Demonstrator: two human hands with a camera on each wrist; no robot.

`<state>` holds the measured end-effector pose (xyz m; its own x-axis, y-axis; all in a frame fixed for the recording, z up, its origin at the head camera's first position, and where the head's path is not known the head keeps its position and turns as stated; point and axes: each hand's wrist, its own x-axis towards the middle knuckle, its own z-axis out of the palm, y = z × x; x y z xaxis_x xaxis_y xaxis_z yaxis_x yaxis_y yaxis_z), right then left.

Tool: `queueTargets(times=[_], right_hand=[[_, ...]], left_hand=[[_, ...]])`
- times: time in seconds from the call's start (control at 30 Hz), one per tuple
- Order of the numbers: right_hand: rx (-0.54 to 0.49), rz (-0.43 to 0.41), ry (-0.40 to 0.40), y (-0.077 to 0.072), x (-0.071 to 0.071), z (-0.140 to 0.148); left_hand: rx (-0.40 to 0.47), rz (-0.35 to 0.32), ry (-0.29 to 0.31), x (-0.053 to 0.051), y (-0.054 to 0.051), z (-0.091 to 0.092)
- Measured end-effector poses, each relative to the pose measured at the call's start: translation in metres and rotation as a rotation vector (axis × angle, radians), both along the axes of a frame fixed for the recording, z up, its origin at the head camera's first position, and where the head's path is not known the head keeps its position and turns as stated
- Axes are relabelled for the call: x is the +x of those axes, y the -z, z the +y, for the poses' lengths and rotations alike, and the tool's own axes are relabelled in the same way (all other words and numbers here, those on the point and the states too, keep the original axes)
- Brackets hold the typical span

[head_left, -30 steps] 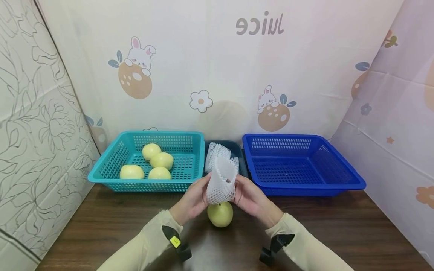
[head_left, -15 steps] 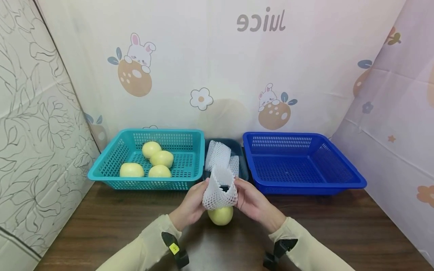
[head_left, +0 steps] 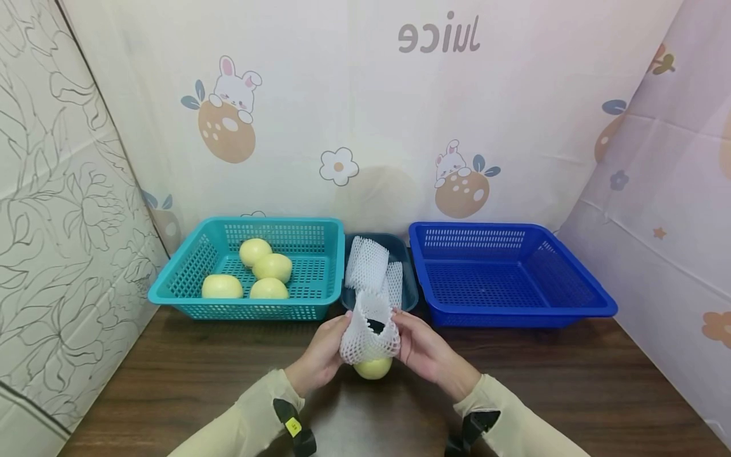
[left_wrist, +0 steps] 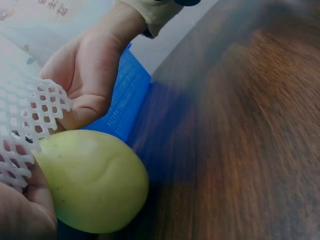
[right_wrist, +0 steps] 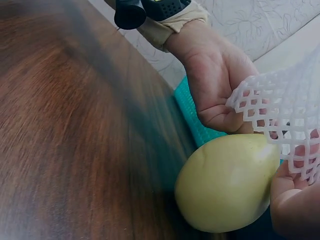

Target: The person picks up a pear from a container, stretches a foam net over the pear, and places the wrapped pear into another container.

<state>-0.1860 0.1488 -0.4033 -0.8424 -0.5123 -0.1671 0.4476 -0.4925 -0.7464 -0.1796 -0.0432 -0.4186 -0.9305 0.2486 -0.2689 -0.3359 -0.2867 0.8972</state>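
A white foam net sleeve is stretched between both hands, its mouth spread wide. The left hand grips its left side and the right hand its right side. Just below, a yellow-green pear stands on the table, its upper part covered by the net in the head view. The left wrist view shows the net's edge at one end of the pear. In the right wrist view the pear has most of its surface bare beside the net.
A teal basket with several pears stands at the left. Between it and a blue basket at the right is a small dark tray with more foam nets. A printed cloth hangs behind.
Both hands have moved down and nearer with the net, which now hides more of the pear's top. The net's mouth has been spread wider.
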Motion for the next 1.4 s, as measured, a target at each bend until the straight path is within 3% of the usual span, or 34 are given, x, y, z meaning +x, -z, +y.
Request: queueTargets(times=[0.33, 0.63, 0.87, 1.03, 1.27, 1.4], right_hand=[[0.030, -0.011, 0.034, 0.009, 0.001, 0.002], [0.130, 0.006, 0.078, 0.013, 0.004, 0.005], [0.160, 0.002, 0.003, 0.016, 0.003, 0.009], [0.180, 0.025, -0.084, 0.018, 0.003, 0.011], [0.235, 0.029, -0.120, 0.017, 0.002, 0.015], [0.201, 0.052, -0.154, 0.017, 0.001, 0.017]], left_hand=[[-0.082, 0.031, -0.016, 0.000, 0.008, -0.001], [-0.195, 0.066, -0.057, 0.001, 0.006, 0.001], [-0.239, 0.070, -0.078, 0.002, 0.008, 0.001], [-0.244, 0.128, -0.092, 0.000, 0.009, 0.001], [-0.245, 0.186, -0.108, -0.004, 0.009, 0.003], [-0.271, 0.196, -0.101, -0.004, 0.008, 0.003]])
